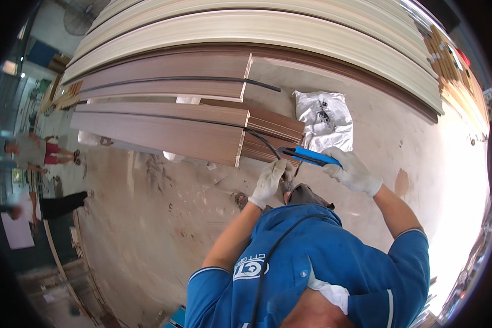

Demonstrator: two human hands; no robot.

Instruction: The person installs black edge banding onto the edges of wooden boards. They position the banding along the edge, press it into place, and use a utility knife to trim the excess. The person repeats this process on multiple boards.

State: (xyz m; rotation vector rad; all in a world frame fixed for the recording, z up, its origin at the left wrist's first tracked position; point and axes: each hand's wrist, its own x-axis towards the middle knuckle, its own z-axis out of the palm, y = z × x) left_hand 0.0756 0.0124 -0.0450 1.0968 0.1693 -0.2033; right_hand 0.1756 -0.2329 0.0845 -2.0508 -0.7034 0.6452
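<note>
My right hand (352, 170), in a white work glove, grips a long blue-and-black hand tool (313, 156) that looks like a cutter. Its dark tip points left, close to the black rubber strip (267, 143). That strip runs along the nearer brown panel (164, 127) and over its right end. My gloved left hand (270, 180) is closed on the strip's free end, just below the tool's tip. A second black strip (202, 80) lies along the farther brown panel (164, 64) and sticks out past its end. Whether the tool touches the strip cannot be told.
Long cream profiles (246, 27) are stacked across the far side. A silver bag (325, 120) lies on the floor right of the panels, beside shorter brown pieces (273, 131). Two people (44, 150) are at the far left. Wooden lengths (454, 76) stand at far right.
</note>
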